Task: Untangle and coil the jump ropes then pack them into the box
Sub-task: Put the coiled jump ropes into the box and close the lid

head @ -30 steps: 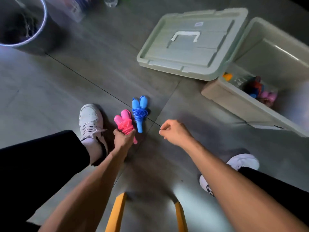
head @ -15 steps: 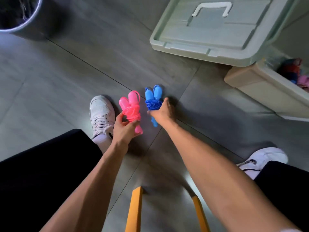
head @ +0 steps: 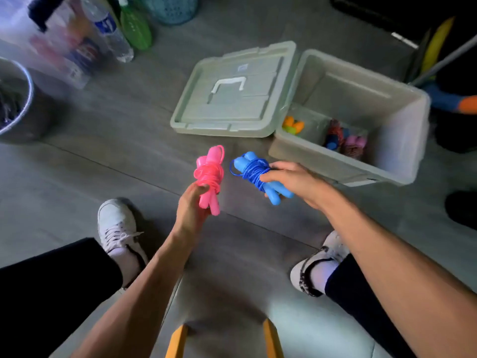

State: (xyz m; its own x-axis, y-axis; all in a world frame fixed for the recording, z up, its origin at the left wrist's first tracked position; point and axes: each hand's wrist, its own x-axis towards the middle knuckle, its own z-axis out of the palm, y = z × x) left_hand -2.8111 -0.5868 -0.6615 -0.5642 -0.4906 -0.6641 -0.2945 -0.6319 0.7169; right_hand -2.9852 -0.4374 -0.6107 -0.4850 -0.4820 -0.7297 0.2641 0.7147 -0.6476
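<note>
My left hand [head: 192, 205] grips a coiled pink jump rope [head: 209, 174] by its handles, raised above the floor. Beside it, my right hand [head: 291, 180] holds a coiled blue jump rope [head: 254, 171], its cord wound round both blue handles. The open translucent box [head: 402, 151] stands on the floor to the right of my hands. Inside it lie an orange and green bundle [head: 293, 125], a red and blue bundle [head: 335, 135] and a pink bundle [head: 355, 144].
The box's lid [head: 232, 91] lies flat on the grey floor left of the box. A metal bucket [head: 15, 104] stands at the far left. Bottles [head: 113, 29] and a clear bin are at the top left. My shoes [head: 117, 226] flank yellow stool legs [head: 178, 339].
My right hand has picked the blue rope up off the floor. Both hands have lifted their bundles and moved toward the box; the view has tilted up.
</note>
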